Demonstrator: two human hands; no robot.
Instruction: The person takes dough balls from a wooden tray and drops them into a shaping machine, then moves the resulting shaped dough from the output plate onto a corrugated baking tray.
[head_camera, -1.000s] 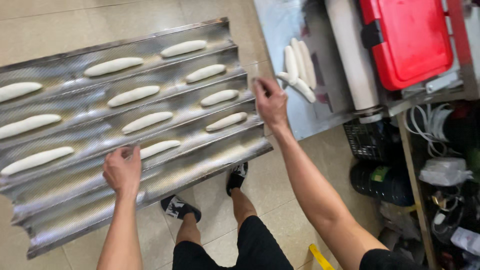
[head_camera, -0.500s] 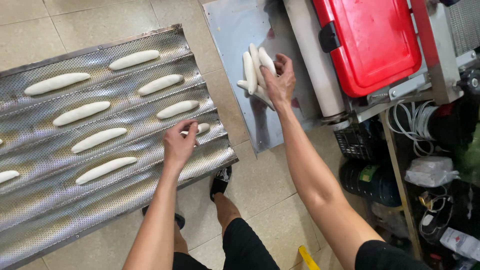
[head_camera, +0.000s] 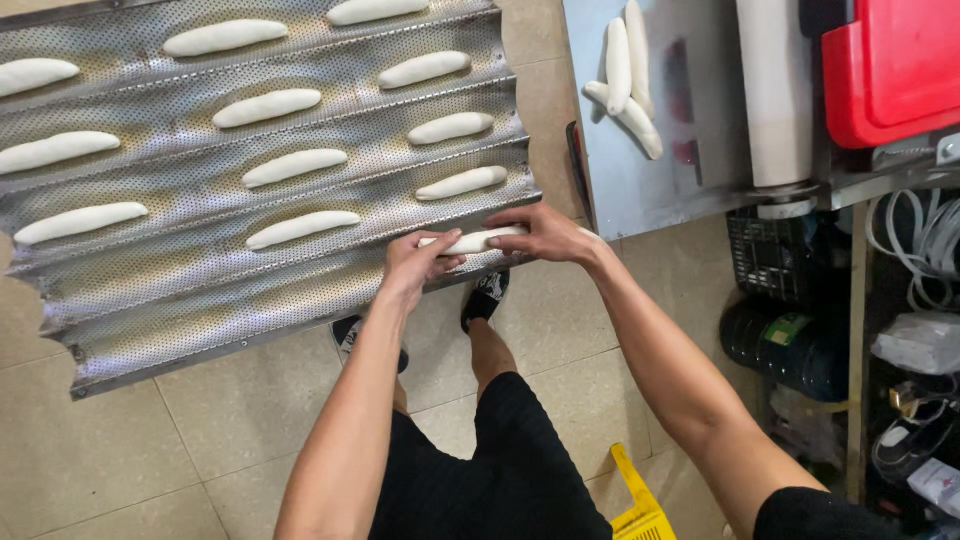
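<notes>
Head view: left hand (head_camera: 415, 262) and right hand (head_camera: 545, 235) both pinching one long white dough stick (head_camera: 473, 241), grip closed on its two ends, held lying flat over near right channel of perforated corrugated metal tray (head_camera: 200, 310). Other dough sticks (head_camera: 290, 229) lined up in tray channels. Three more dough pieces (head_camera: 625, 75) on steel counter (head_camera: 690, 190) to the right, beside white roller (head_camera: 775, 95) and red box (head_camera: 890, 70).

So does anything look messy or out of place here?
Mostly tidy. The dough sticks lie neatly in the perforated tray's grooves. Only the dough pieces on the metal table look loose, one lying crosswise under the others.
</notes>
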